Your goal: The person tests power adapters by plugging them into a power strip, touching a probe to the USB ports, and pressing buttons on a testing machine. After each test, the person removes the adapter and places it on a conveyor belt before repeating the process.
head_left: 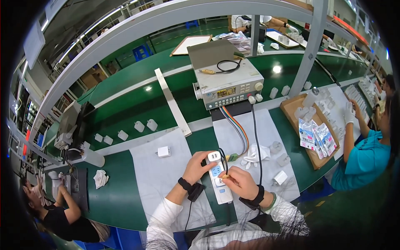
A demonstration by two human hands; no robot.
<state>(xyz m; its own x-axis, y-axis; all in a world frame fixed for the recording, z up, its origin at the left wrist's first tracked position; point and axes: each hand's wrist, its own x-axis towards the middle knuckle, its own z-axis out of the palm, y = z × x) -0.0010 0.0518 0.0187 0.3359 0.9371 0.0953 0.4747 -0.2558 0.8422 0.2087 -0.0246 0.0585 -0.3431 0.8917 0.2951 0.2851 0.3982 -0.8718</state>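
Observation:
A white power strip with blue socket faces lies lengthwise in front of me. My left hand grips a white USB charger at the strip's far end, thumb and fingers at its sides. Over the strip's middle, my right hand pinches a small yellowish plug. It sits close to another white charger, largely hidden by my fingers. A black cable loops just beyond the strip. To the left, a loose white charger lies on the white sheet; to the right is another charger.
Beyond my hands stands a grey bench instrument with coloured wires running down. A white glove lies right of the strip. A cardboard tray holds packets. Several small white chargers line the back edge. Co-workers sit at left and right.

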